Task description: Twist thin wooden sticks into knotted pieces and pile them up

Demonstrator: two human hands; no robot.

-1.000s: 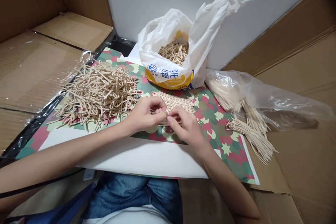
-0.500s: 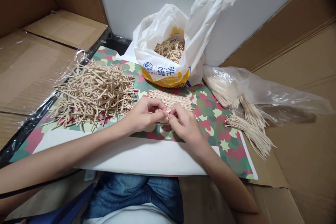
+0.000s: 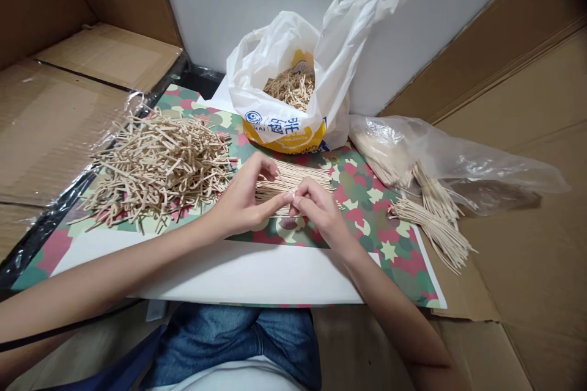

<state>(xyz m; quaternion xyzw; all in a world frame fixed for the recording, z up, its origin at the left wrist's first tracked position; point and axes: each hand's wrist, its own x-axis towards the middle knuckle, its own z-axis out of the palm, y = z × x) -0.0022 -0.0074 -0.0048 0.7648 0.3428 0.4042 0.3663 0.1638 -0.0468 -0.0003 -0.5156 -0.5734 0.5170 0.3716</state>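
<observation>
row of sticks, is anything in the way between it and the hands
Nothing visible blocks them: the left hand and right hand are right over the row of sticks, with a thin strip at their fingertips. The loose pile lies to the left, the plastic bag behind.

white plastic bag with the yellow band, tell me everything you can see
The white plastic bag stands open on the patterned sheet, behind the row of straight strands. It looks thin and crinkled, with a yellow band and blue lettering low on its front. Its mouth gapes, showing short tan pieces inside. One crumpled end rises toward the upper right.
</observation>
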